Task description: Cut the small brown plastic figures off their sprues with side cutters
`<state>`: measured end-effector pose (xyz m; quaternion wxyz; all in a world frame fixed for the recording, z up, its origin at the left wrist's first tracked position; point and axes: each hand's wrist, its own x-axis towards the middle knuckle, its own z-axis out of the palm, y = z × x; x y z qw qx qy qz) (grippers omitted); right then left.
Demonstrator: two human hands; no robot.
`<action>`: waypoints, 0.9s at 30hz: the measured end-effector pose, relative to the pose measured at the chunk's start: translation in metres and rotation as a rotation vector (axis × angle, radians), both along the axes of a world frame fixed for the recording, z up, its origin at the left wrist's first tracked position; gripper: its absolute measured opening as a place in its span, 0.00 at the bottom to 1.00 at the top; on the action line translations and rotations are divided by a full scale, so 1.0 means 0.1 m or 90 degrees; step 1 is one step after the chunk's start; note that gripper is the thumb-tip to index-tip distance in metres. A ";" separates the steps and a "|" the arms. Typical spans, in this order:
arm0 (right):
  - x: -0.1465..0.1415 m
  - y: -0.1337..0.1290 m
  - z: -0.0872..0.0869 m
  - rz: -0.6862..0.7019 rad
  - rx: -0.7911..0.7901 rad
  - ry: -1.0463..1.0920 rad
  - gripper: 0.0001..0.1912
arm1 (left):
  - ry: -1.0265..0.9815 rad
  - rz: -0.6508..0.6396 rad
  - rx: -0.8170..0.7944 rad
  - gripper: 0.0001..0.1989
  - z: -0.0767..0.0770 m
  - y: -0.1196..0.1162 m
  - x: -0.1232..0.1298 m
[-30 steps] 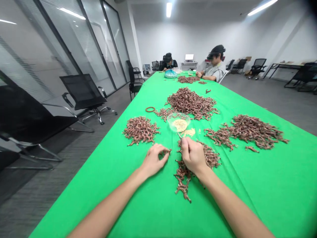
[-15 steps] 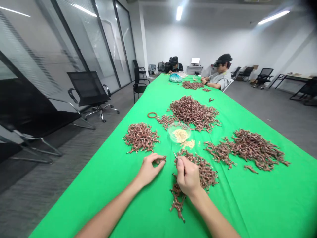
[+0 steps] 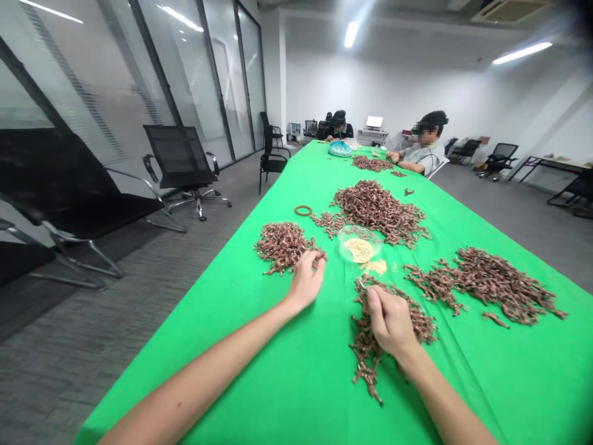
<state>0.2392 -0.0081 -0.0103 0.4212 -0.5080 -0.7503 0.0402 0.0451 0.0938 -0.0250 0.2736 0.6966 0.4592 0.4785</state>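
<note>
The near pile of brown, knobbly stalk pieces [image 3: 424, 322] lies on the green-covered surface [image 3: 287, 383], partly hidden by the right hand [image 3: 391, 318]. The right grip is closed around a thin metallic tool [image 3: 362, 283]. The left hand [image 3: 306, 279] is at the edge of the left pile [image 3: 278, 242]; whether its grip holds a piece cannot be determined. Beyond the right hand stands a clear bowl [image 3: 345, 237] containing pale grains [image 3: 359, 250].
</note>
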 end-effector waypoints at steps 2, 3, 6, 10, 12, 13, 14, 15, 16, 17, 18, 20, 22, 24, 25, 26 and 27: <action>0.05 -0.02 -0.01 -0.018 0.018 0.000 0.15 | 0.001 -0.026 -0.009 0.09 -0.01 -0.04 -0.09; 0.07 -0.02 -0.02 -0.037 0.030 0.006 0.15 | 0.000 -0.035 -0.016 0.09 -0.03 -0.06 -0.15; 0.16 -0.03 -0.06 -0.110 0.070 0.035 0.16 | -0.005 -0.042 -0.041 0.10 -0.11 -0.12 -0.28; 0.25 0.00 -0.09 -0.170 0.092 0.060 0.19 | -0.010 -0.048 -0.069 0.10 -0.14 -0.17 -0.32; 0.28 0.02 -0.08 -0.194 0.110 0.072 0.21 | -0.011 -0.057 -0.077 0.09 -0.12 -0.18 -0.31; 0.29 0.02 -0.06 -0.204 0.119 0.080 0.21 | -0.011 -0.060 -0.081 0.09 -0.11 -0.18 -0.31; 0.29 0.02 -0.05 -0.214 0.129 0.085 0.21 | -0.011 -0.062 -0.085 0.09 -0.10 -0.18 -0.30; 0.30 0.01 -0.03 -0.222 0.139 0.089 0.21 | -0.011 -0.063 -0.089 0.09 -0.10 -0.18 -0.31; 0.31 0.00 -0.01 -0.229 0.149 0.091 0.21 | -0.011 -0.063 -0.093 0.09 -0.10 -0.18 -0.31; 0.32 -0.02 0.00 -0.230 0.145 0.086 0.20 | -0.011 -0.065 -0.097 0.09 -0.11 -0.18 -0.31; 0.33 -0.04 0.01 -0.228 0.143 0.082 0.19 | -0.011 -0.067 -0.101 0.09 -0.11 -0.17 -0.31; 0.34 -0.07 0.01 -0.214 0.135 0.078 0.18 | -0.011 -0.075 -0.107 0.09 -0.14 -0.17 -0.32; 0.33 -0.11 0.00 -0.187 0.125 0.065 0.16 | -0.010 -0.083 -0.113 0.09 -0.15 -0.16 -0.31; 0.28 -0.13 0.00 -0.143 0.135 0.028 0.13 | -0.007 -0.090 -0.119 0.09 -0.16 -0.16 -0.31; 0.23 -0.14 0.01 -0.109 0.139 0.007 0.12 | -0.004 -0.092 -0.121 0.10 -0.16 -0.16 -0.31; 0.18 -0.15 0.03 -0.082 0.136 -0.007 0.11 | -0.002 -0.094 -0.123 0.10 -0.16 -0.16 -0.32; 0.12 -0.16 0.05 -0.066 0.134 -0.012 0.11 | 0.002 -0.096 -0.125 0.10 -0.16 -0.16 -0.32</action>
